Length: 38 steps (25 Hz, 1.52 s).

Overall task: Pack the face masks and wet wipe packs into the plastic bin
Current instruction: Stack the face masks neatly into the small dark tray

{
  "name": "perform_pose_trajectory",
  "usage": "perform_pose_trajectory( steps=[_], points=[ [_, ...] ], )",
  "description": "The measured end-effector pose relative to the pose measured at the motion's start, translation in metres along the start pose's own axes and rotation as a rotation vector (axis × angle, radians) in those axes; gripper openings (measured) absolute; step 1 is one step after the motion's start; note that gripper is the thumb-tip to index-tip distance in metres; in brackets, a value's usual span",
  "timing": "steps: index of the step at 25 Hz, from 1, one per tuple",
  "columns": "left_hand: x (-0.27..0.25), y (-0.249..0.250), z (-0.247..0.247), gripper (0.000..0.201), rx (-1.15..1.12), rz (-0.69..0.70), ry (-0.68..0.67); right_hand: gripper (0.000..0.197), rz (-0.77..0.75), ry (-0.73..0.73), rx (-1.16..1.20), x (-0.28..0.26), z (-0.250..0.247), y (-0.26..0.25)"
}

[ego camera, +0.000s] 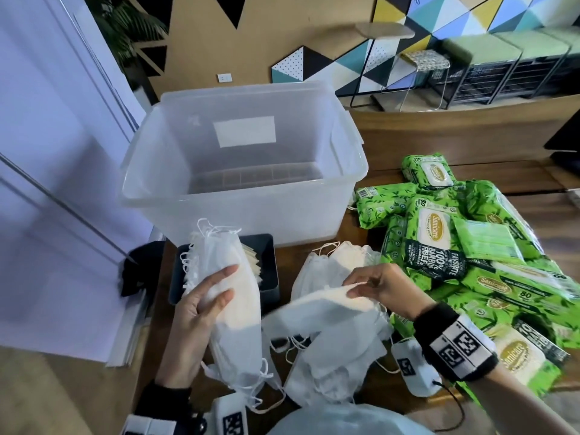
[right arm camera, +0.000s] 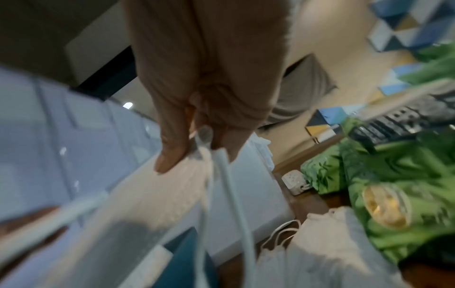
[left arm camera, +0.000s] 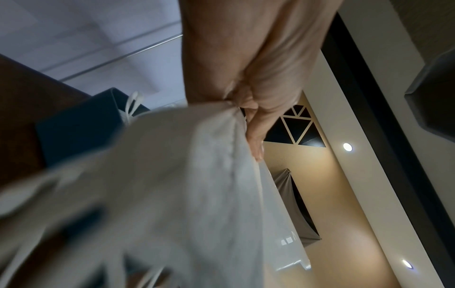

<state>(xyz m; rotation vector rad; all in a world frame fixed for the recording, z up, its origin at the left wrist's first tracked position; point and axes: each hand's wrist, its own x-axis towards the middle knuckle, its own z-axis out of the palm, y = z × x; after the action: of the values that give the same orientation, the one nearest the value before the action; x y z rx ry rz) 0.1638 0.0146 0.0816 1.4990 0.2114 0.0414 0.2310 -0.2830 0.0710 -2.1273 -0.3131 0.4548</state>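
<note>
My left hand grips a thick stack of white face masks, held upright in front of the clear plastic bin; the wrist view shows that stack close under the fingers. My right hand pinches the edge of another bunch of white masks lifted off the table. More masks lie behind it. Green wet wipe packs are heaped on the right. The bin looks empty inside.
A small dark tray with beige items sits just in front of the bin, behind the left-hand stack. The wooden table runs right and back. A white wall panel stands close on the left. A clear plastic bag lies at the near edge.
</note>
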Motion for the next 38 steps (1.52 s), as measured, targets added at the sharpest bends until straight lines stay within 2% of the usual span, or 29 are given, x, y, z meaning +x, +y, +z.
perform_pose_trajectory(
  steps=[6,8,9,10,11,12,13,14,15,18,19,21,22,24,27,29,30,31,32,33,34,35,36,38],
  points=[
    [0.005,-0.005,0.012,0.034,-0.013,-0.033,0.09,0.006,0.037,0.22,0.653,-0.024,0.004,-0.012],
    [0.007,-0.003,0.023,0.033,-0.031,-0.034,0.078,0.009,0.038,0.345,0.773,-0.027,0.009,-0.022],
    [0.007,-0.002,0.029,0.033,-0.023,-0.032,0.054,0.011,-0.009,0.445,0.755,-0.029,0.014,-0.027],
    [0.009,0.0,0.035,0.032,-0.005,-0.035,0.025,0.014,-0.104,0.573,0.63,-0.03,0.019,-0.032],
    [0.01,0.0,0.04,0.031,0.004,-0.05,0.0,0.016,-0.243,0.691,0.366,-0.031,0.026,-0.036],
    [0.011,-0.001,0.046,0.031,0.005,-0.063,-0.014,0.018,-0.401,0.752,0.018,-0.032,0.037,-0.039],
    [0.011,-0.001,0.052,0.031,-0.007,-0.084,-0.008,0.021,-0.553,0.748,-0.321,-0.032,0.051,-0.041],
    [0.011,0.0,0.057,0.031,-0.053,-0.112,-0.003,0.025,-0.667,0.699,-0.585,-0.032,0.067,-0.041],
    [0.011,0.0,0.062,0.031,-0.101,-0.141,-0.009,0.029,-0.713,0.637,-0.739,-0.031,0.082,-0.041],
    [0.008,0.002,0.071,0.028,-0.203,-0.211,-0.006,0.034,-0.722,0.543,-0.852,-0.031,0.107,-0.048],
    [0.009,0.001,0.069,0.024,-0.277,-0.26,0.013,0.03,-0.735,0.545,-0.872,-0.031,0.111,-0.05],
    [0.005,0.006,0.066,0.032,-0.401,-0.359,0.063,0.025,-0.762,0.571,-0.926,-0.028,0.117,-0.055],
    [0.004,0.006,0.063,0.034,-0.417,-0.346,0.062,0.025,-0.764,0.581,-0.943,-0.026,0.119,-0.057],
    [-0.001,0.01,0.064,0.025,-0.345,-0.223,0.039,0.026,-0.769,0.606,-0.944,-0.022,0.123,-0.063],
    [0.0,0.014,0.055,0.056,-0.261,-0.03,0.018,0.027,-0.84,0.503,-0.869,-0.016,0.124,-0.071],
    [0.005,0.013,0.037,0.061,-0.195,0.058,0.004,0.033,-0.886,0.401,-0.635,-0.002,0.111,-0.06],
    [0.009,0.011,0.026,0.058,-0.164,0.078,0.018,0.03,-0.826,0.393,-0.466,0.012,0.1,-0.048],
    [0.013,0.006,0.014,0.053,-0.153,0.086,0.048,0.026,-0.695,0.445,-0.35,0.03,0.087,-0.03],
    [0.015,0.003,0.003,0.049,-0.15,0.081,0.075,0.022,-0.502,0.52,-0.355,0.051,0.074,-0.009],
    [0.014,0.003,-0.003,0.047,-0.157,0.084,0.077,0.022,-0.279,0.47,-0.469,0.071,0.063,0.01],
    [0.013,0.004,-0.008,0.046,-0.159,0.073,0.083,0.029,-0.106,0.307,-0.612,0.09,0.058,0.027],
    [0.012,0.007,-0.01,0.046,-0.157,0.069,0.068,0.037,-0.046,0.111,-0.756,0.106,0.057,0.04],
    [0.011,0.007,-0.012,0.046,-0.142,0.068,0.069,0.043,-0.049,-0.074,-0.872,0.118,0.058,0.045],
    [0.01,0.002,-0.016,0.046,-0.121,0.066,0.078,0.047,-0.152,-0.282,-1.057,0.134,0.064,0.04]
  ],
)
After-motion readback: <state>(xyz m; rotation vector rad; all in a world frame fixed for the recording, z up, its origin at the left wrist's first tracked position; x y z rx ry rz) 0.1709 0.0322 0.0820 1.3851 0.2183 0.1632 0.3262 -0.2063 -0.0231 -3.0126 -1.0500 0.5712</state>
